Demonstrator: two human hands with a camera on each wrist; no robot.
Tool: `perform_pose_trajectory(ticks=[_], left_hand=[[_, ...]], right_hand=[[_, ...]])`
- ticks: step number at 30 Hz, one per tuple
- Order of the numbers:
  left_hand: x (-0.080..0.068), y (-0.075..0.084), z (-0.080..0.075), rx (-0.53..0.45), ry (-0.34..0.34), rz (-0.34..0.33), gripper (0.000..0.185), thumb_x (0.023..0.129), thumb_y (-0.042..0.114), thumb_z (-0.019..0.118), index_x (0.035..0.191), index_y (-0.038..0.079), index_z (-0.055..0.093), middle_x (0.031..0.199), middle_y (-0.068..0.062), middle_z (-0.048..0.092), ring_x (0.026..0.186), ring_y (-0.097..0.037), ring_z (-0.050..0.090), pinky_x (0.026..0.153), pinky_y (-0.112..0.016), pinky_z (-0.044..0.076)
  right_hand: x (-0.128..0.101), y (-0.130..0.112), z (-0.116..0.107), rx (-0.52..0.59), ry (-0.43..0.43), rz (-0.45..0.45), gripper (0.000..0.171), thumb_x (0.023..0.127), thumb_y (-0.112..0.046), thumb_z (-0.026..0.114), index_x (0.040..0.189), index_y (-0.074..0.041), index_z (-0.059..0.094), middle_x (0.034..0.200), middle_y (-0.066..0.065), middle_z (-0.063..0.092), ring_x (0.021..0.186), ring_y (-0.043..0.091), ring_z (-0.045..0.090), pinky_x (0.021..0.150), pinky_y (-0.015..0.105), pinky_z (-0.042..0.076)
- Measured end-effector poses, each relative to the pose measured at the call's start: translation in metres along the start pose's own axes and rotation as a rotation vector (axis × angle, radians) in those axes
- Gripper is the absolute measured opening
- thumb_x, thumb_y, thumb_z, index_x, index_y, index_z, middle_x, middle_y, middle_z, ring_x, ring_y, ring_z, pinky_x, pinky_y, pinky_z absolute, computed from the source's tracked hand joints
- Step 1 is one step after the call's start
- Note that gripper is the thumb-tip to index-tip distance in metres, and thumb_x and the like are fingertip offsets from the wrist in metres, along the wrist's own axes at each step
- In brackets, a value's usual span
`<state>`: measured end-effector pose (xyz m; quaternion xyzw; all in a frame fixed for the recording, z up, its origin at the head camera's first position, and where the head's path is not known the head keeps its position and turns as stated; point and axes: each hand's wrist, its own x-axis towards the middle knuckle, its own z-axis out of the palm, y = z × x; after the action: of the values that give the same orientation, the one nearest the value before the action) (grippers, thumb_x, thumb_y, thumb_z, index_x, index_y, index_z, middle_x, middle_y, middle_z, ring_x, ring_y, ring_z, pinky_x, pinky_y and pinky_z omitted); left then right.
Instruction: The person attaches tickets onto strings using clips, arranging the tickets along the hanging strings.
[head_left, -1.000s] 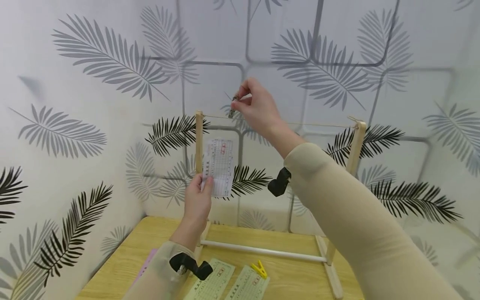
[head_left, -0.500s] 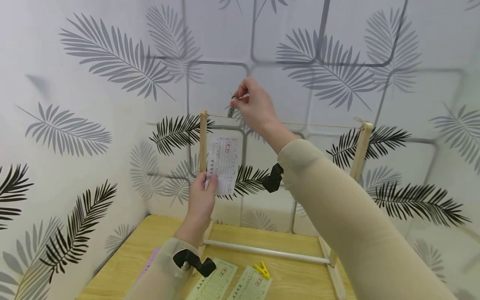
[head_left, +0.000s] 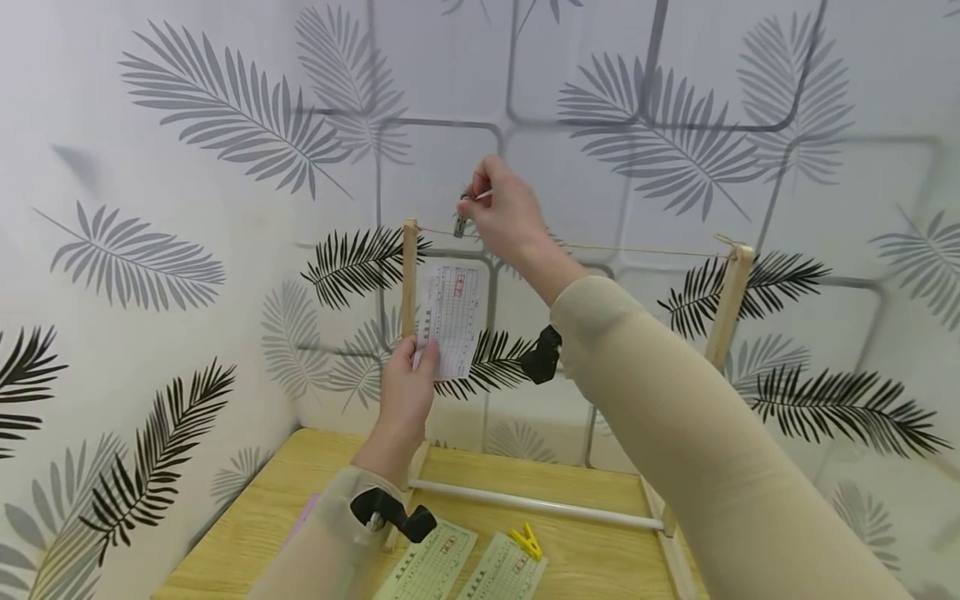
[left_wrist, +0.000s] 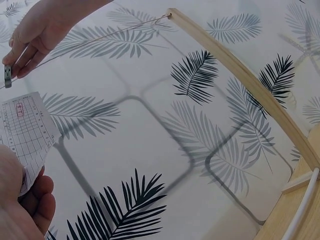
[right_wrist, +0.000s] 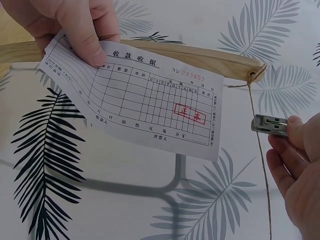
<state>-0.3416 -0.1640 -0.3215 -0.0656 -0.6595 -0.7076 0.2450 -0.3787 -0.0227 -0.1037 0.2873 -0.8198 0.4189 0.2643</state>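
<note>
Presently, item by item from the left: a purple sheet [head_left: 298,523] shows at the near-left edge of the wooden table [head_left: 240,533], partly hidden by the sleeve. The left hand [head_left: 405,392] pinches the lower corner of a printed receipt [head_left: 450,321] between thumb and fingers, holding it upright in the air just beside the left post [head_left: 409,279] of the wooden frame and below the string [head_left: 645,249], apart from it; the right wrist view shows its grid, red stamp and number clearly. Two more receipts [head_left: 429,568] lie flat on the table in front of the frame, with a yellow clip [head_left: 525,540] resting between them and the white bottom rail [head_left: 536,503]. The right hand [head_left: 504,212] squeezes a small grey clip [head_left: 460,225] between thumb and fingertips right at the string, near its left end; whether the clip's mouth already straddles the string cannot be told. The right post [head_left: 729,300] holds the string's other end. Judged from this: nothing hangs on the line yet; the first receipt is raised but not pinned, and the two on the table and the yellow clip are untouched.
</note>
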Motion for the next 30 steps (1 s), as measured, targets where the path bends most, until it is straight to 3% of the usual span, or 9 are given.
perform_pose_trajectory(ticks=[8,15,30], left_hand=[[0.001,0.002,0.001,-0.021,-0.01,-0.004,0.03,0.116,0.017,0.057,0.139,-0.001,0.067,0.143,-0.016,0.069,0.129,-0.032,0.065,0.109,-0.05,0.051],[0.004,0.003,0.0,-0.028,-0.018,-0.002,0.032,0.117,0.017,0.057,0.142,0.0,0.065,0.146,-0.015,0.068,0.133,-0.032,0.064,0.111,-0.052,0.05],[0.008,0.011,0.001,-0.039,-0.014,0.016,0.03,0.116,0.014,0.055,0.138,-0.004,0.066,0.144,-0.018,0.069,0.129,-0.032,0.064,0.107,-0.048,0.05]], right_hand=[[0.002,-0.002,0.0,-0.039,0.004,-0.016,0.03,0.11,-0.007,0.069,0.102,-0.008,0.04,0.118,0.007,0.068,0.11,0.02,0.071,0.085,0.032,0.05],[0.001,0.0,0.003,-0.054,-0.036,0.012,0.027,0.109,-0.007,0.07,0.105,-0.008,0.043,0.121,0.006,0.07,0.111,0.02,0.072,0.086,0.033,0.052],[-0.005,0.001,0.004,-0.055,-0.116,0.022,0.024,0.111,-0.009,0.067,0.107,-0.007,0.043,0.124,0.007,0.067,0.12,0.022,0.071,0.078,0.034,0.045]])
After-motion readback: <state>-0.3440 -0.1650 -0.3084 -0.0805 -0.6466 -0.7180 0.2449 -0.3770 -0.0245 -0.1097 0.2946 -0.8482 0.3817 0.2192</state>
